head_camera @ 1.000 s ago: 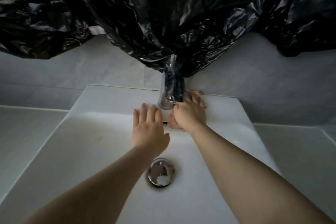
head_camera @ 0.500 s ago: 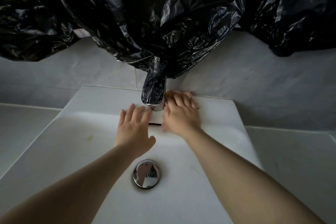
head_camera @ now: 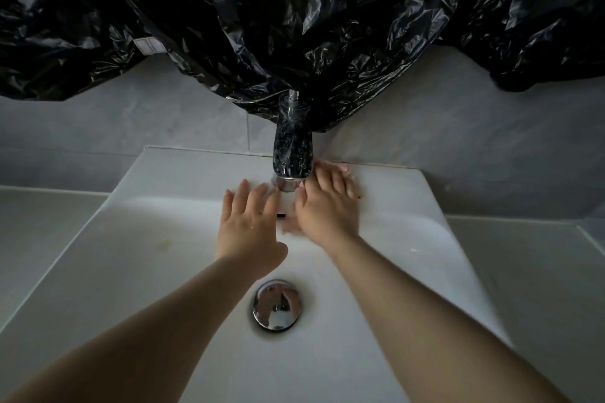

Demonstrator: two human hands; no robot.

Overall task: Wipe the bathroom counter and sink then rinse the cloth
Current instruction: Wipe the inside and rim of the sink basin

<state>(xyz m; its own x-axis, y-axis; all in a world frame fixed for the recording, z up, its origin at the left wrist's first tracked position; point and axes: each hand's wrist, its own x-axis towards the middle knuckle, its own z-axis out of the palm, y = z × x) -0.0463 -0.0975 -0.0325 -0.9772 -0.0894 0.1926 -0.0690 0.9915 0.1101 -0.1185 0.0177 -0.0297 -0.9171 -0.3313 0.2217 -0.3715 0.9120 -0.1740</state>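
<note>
The white sink (head_camera: pixel 183 170) fills the lower view, with a chrome faucet (head_camera: pixel 293 147) at the middle of its back ledge. My left hand (head_camera: pixel 248 229) lies flat with straight fingers on the ledge just left of the faucet's base. On the right of the faucet, my right hand (head_camera: pixel 327 206) presses flat on the ledge, fingertips near the wall. A pale pinkish cloth (head_camera: pixel 352 173) peeks out from under its fingers; most of it is hidden. No water runs from the faucet.
A chrome drain plug (head_camera: pixel 277 304) sits in the basin below my hands, and an overflow slot (head_camera: pixel 281 215) lies between them. Grey counter (head_camera: pixel 49 226) flanks the sink on both sides. Black plastic sheeting (head_camera: pixel 294 26) hangs on the wall, down over the faucet's top.
Both hands stay at the faucet's base. My right hand has shifted a little on the ledge, and its thumb side is blurred. The view has moved slightly.
</note>
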